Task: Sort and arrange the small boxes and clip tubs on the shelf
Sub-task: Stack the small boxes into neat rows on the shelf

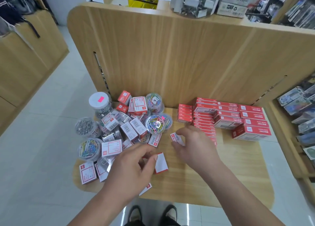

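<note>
Small boxes [111,148], red-and-white with unreadable print, lie heaped with clip tubs [156,124] centre-left on the shelf [221,174]. At lower centre, left hand [134,167] and right hand [192,145] each hold one of them in a pinching grip.

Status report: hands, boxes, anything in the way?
Left hand grips white-faced box. Right hand pinches labelled box. Jumbled pile crowds shelf left; red stack back right.
</note>
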